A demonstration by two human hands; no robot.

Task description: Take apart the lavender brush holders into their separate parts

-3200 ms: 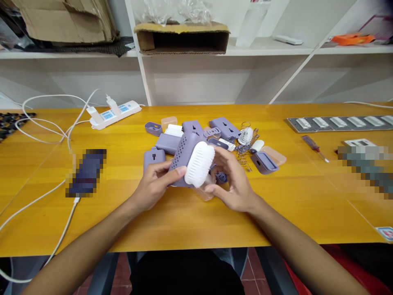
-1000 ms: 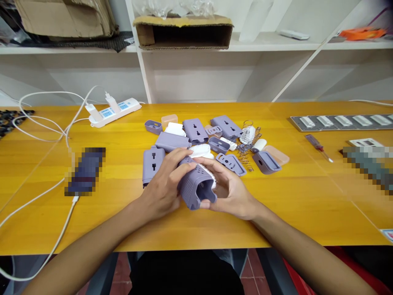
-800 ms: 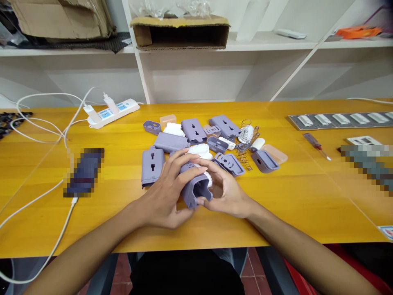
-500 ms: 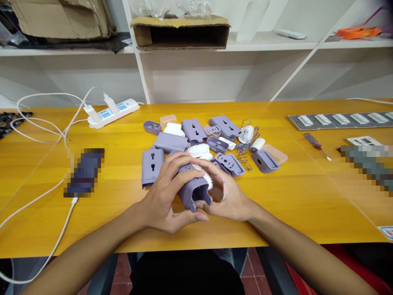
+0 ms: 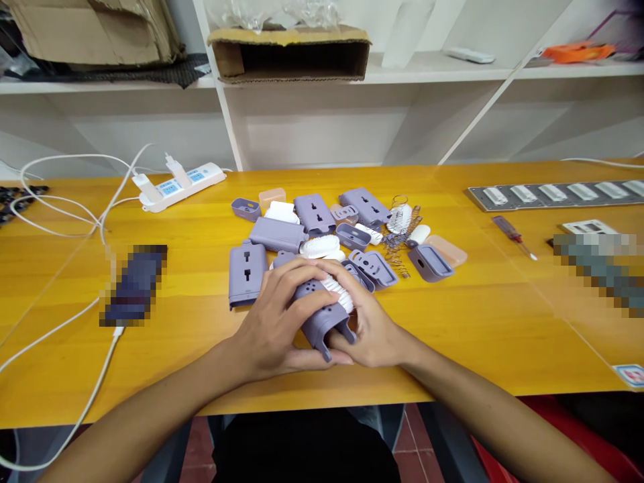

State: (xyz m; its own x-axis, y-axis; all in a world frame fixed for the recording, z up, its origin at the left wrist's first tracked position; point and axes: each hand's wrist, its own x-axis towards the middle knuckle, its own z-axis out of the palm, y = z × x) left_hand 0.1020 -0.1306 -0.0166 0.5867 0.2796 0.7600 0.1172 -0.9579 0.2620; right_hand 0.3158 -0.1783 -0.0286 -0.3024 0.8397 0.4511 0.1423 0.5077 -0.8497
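Note:
A hollow purple plastic housing (image 5: 319,325) is between my two hands, tilted so its open end faces me. My left hand (image 5: 266,329) wraps over its left side and top, with fingers across the small round holes and the thumb below. A white bristled brush piece (image 5: 341,295) lies along the housing's right side. My right hand (image 5: 377,335) closes around that side, its thumb reaching into the open end. The right fingertips are hidden behind the brush piece and housing. Just beyond my hands lie more purple housings (image 5: 247,272) and white brush pieces (image 5: 320,246).
Purple caps (image 5: 431,262), thin metal springs (image 5: 401,258) and peach translucent covers (image 5: 447,251) lie scattered behind my hands. A phone (image 5: 135,285) with a cable and a power strip (image 5: 184,184) are at left. At right are a screwdriver (image 5: 514,236) and a long grey strip (image 5: 541,195).
The housing has turned in my hands, so more of its holed face and the white bristles show. My right thumb has gone further into the open end.

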